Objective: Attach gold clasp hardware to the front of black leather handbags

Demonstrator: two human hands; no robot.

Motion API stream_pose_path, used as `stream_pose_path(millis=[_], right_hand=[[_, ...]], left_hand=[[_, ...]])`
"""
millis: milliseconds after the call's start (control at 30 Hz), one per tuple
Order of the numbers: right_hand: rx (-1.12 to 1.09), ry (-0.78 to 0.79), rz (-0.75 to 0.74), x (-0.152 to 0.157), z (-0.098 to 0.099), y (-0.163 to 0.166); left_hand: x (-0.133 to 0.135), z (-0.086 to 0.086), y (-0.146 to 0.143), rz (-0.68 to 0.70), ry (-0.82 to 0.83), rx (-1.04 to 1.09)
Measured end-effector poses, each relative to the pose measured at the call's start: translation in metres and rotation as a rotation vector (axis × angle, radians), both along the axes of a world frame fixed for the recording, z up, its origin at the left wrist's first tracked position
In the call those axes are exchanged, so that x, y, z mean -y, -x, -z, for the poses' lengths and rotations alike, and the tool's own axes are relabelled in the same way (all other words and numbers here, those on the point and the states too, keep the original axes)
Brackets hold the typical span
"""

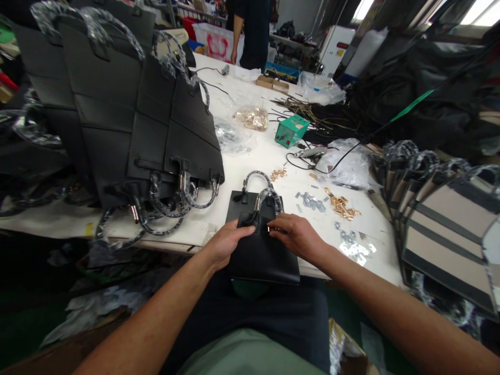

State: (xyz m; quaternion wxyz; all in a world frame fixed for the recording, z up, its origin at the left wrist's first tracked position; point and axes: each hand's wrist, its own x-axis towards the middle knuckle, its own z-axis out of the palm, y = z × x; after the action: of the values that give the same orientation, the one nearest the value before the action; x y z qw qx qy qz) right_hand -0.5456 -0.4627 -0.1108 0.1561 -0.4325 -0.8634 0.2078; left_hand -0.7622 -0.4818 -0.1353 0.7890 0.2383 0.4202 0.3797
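Two hands at a handle mount of a black bag

A black bag (269,258) lies flat at the near edge of a white table (234,166), directly in front of the seated person, its lower end reaching over the edge toward the lap. Two arched handles (258,174), wrapped in clear film, rise at its far end; the nearer one leans over the bag's face. The left hand (226,240) closes on a dark handle tab (247,219) at the foot of this nearer handle, thumb uppermost; its other fingers are mostly hidden. The right hand (297,234) comes in from the opposite side, fingertips drawn narrowly together about a small shiny piece (269,228), too small to identify, just above the bag's face.

Right of the bag lie loose hardware groups: small gold pins (278,173), grey metal plates (311,202), gold fittings (341,204) and, nearest the person, silvery pieces (353,245). Beyond them are a green box (291,131) with a switch on its front, a corded handheld tool (312,152) and a crumpled clear plastic bag (347,169). Stacked black bags (105,104) fill the left side; beige-and-black bags (449,245) stand in a row at the right. In the background, a person in dark clothing (253,31) stands across the table.
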Motion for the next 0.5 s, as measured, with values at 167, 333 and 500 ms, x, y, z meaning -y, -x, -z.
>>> stream_pose_path(millis=[167,333,500], right_hand=[[-0.034,-0.018,-0.05,0.001,0.001,-0.001],[0.025,-0.042,-0.082,0.003,-0.002,0.003],[0.164,-0.139,-0.018,0.01,-0.005,0.012]], left_hand=[[0.002,0.0,0.0,-0.003,0.001,0.027],[0.003,0.002,-0.001,-0.009,-0.014,0.004],[0.003,0.002,-0.002,-0.035,-0.017,-0.007]])
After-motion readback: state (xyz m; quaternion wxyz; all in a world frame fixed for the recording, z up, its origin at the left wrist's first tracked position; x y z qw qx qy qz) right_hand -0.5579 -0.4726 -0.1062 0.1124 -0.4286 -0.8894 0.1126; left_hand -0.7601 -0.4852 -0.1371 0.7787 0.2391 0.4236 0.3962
